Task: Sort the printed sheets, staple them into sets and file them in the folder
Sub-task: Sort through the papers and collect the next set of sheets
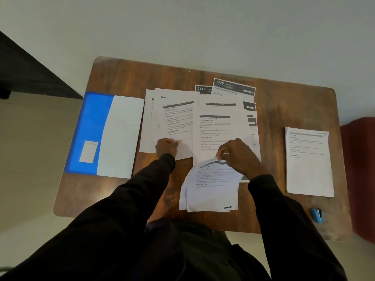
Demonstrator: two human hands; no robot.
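At right hand [237,157]: sheet set [211,185], top edge pinched. Left hand [166,146] rests on spread sheets [178,122]; grip unclear.

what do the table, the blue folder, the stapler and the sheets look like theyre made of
The table: wood, brown grain streaks, slight sheen, perhaps varnished. The blue folder: smooth, even colour, probably plastic, possibly coated card. The stapler: blue shell, likely plastic; too small to be sure. The sheets: thin matte white paper; the sheet the right hand pinches curls up.
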